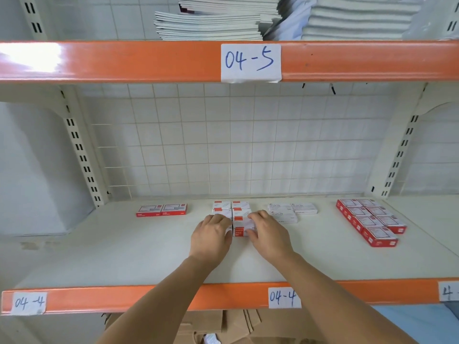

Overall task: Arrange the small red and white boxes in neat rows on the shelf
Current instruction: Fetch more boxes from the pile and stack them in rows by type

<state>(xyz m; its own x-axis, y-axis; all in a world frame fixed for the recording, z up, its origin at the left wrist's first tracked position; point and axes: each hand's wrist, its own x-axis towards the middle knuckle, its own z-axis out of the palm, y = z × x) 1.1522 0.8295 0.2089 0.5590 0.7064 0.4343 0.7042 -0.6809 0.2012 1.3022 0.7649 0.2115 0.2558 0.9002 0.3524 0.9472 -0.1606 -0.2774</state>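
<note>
Small red and white boxes (240, 211) stand in two short columns at the middle of the cream shelf (149, 256). My left hand (211, 234) lies against the left side of the nearest boxes, fingers bent over them. From the right, my right hand (269, 234) presses the front box (242, 230), which sits between both hands. The near boxes on the left are mostly hidden under my left hand.
Two flat red boxes (161, 210) lie at the left, white staple boxes (293, 209) right of centre, and a double row of red boxes (372, 220) at far right. Orange rails labelled 04-4 (282, 297) and 04-5 (249, 61) frame the shelf. Stacked paper (211, 23) sits above.
</note>
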